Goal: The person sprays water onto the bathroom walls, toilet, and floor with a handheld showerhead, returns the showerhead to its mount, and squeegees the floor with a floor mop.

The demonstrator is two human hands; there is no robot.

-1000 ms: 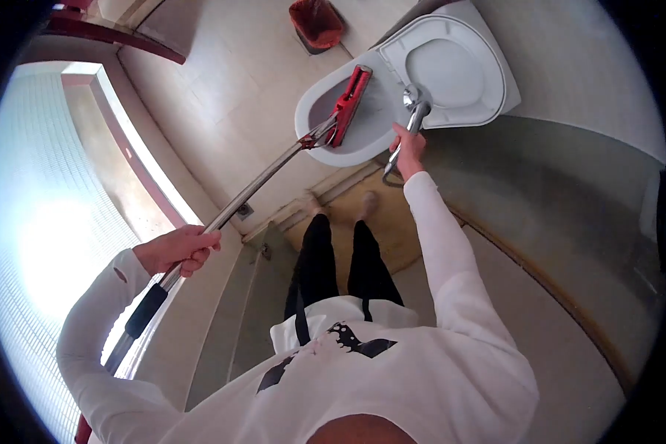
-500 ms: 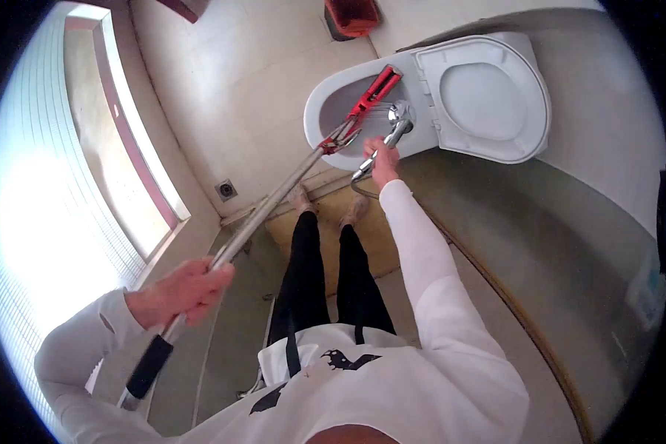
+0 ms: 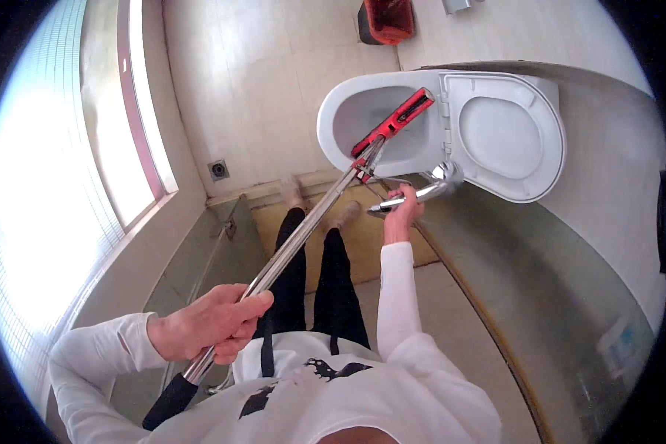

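A pale tiled floor [image 3: 274, 81] is seen from above, edged from 9 to 11 o'clock by a bright window [image 3: 74, 126] and from 3 to 5 o'clock by a greenish panel [image 3: 525, 259]. Between them, at 6 o'clock, the wearer's white top [image 3: 348, 407] and black trousers [image 3: 338, 288] are shown. At 2 o'clock a white toilet [image 3: 434, 140] is placed, its seat swung back toward 3 o'clock so that the bowl is left uncovered. Across the middle a mop [image 3: 303, 232] is slanted, its black grip [image 3: 172, 401] set toward 7 o'clock and its red head [image 3: 405, 115] held over the bowl at 1 o'clock; whether the bowl is touched by it cannot be told. Just past 12 o'clock a red-lined bin [image 3: 389, 21] is cut off by the edge of the view. The mop's pole is encircled, above the black grip, by the closed fingers of the left hand [image 3: 214, 323], near 8 o'clock. At 3 o'clock a chrome hand shower [image 3: 428, 194] is gripped by its handle in the curled fingers of the right hand [image 3: 405, 211], its head blurred near the toilet's edge. Toward 10 o'clock a small drain [image 3: 218, 170] is set in the floor.
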